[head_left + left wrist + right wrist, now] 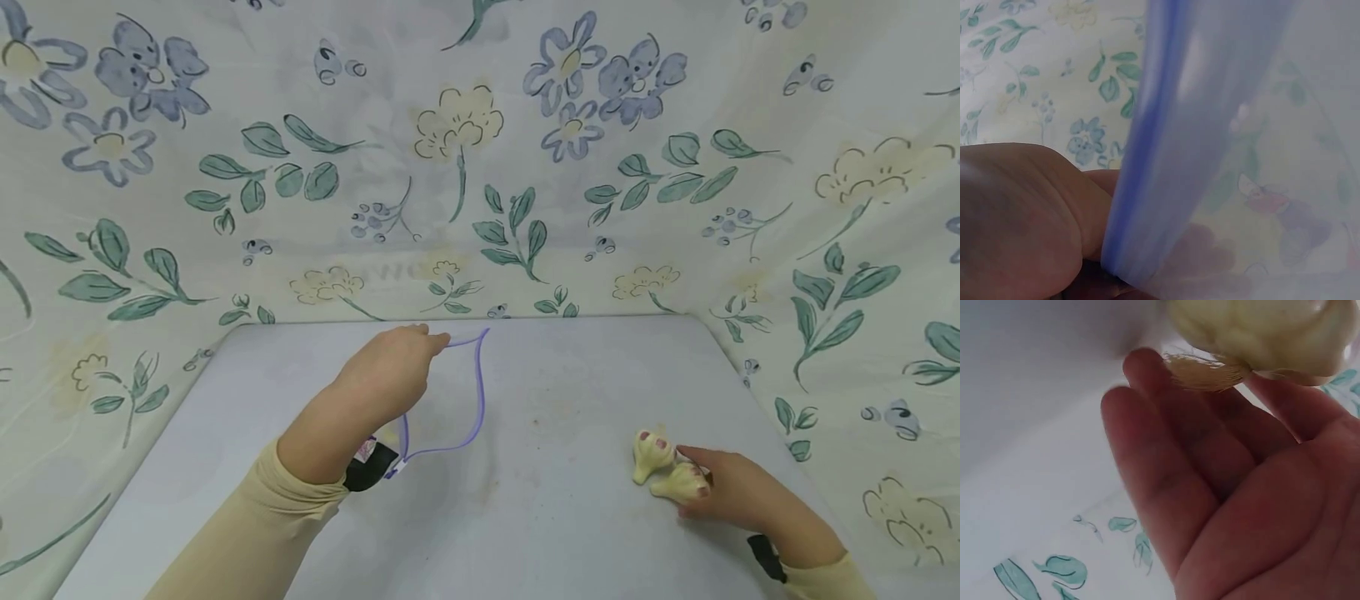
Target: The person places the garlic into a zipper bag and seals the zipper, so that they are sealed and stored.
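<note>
My left hand (pixel 386 371) pinches the rim of a clear zip bag (pixel 481 392) with a purple-blue seal, its mouth spread apart above the table. In the left wrist view, the thumb side of the hand (pixel 1022 219) meets the low end of the blue seal strip (pixel 1141 144). My right hand (pixel 738 487) has its fingers around the nearer garlic bulb (pixel 678 483). Another garlic bulb (pixel 652 454) lies against it on the far left side. Under a pale bulb (pixel 1266 331) with dry roots, the right wrist view shows several fairly straight fingers (pixel 1154 450).
Both hands work over a white table (pixel 555 517) with a few small brown marks. Flower-patterned cloth (pixel 555 167) hangs behind it and along the sides. A dark wrist device (pixel 371 468) sits by the left cuff, another (pixel 767 557) by the right.
</note>
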Demonstrator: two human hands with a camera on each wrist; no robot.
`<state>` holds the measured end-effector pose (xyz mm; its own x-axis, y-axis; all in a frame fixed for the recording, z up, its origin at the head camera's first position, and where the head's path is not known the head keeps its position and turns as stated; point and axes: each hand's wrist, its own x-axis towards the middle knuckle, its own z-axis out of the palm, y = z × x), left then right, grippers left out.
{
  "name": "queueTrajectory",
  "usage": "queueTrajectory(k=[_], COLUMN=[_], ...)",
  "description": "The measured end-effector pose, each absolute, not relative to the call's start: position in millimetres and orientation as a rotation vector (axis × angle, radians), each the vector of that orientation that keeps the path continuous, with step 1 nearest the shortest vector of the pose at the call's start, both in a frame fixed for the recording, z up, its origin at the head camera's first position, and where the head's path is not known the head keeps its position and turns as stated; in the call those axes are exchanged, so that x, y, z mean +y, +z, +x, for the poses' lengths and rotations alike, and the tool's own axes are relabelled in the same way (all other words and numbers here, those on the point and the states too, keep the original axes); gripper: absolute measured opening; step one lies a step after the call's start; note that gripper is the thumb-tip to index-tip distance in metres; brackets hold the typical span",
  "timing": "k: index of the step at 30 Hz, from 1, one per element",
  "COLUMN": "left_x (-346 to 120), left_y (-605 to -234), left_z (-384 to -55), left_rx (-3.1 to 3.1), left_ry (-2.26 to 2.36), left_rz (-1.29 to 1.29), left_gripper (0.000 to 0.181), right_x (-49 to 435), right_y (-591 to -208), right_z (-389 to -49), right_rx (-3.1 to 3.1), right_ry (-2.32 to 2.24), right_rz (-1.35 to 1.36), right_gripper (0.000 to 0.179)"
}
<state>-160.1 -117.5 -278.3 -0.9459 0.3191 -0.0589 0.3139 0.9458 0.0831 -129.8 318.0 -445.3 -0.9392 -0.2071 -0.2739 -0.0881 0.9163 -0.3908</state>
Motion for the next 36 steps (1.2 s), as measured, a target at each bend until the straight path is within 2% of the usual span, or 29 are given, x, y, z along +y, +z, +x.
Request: queueTrajectory(k=[9, 14, 27, 36], left_x=[-116.2, -115.9, -115.6, -114.7], left_y=[-278.2, -279.2, -278.4, -279.2], left_z=[-159.9, -160.2, -159.6, -158.5], left_rx=[3.022, 3.020, 3.016, 3.018], left_ry=[0.107, 0.115, 0.122, 0.119], left_rz=[0.498, 0.490, 0.489, 0.504], left_gripper=[0.050, 0.050, 0.049, 0.049], right_x=[319.3, 313.6, 287.3, 232.4], right_y=[-444.7, -432.3, -397.5, -373.4], right_z=[-128.1, -123.6, -123.7, -139.1], right_rx=[2.754, 2.754, 2.709, 2.696], right_ry=[-0.593, -0.674, -0.773, -0.865], right_rz=[-0.233, -0.375, -0.615, -0.738], right_gripper=[0.073, 0.062, 0.056, 0.061])
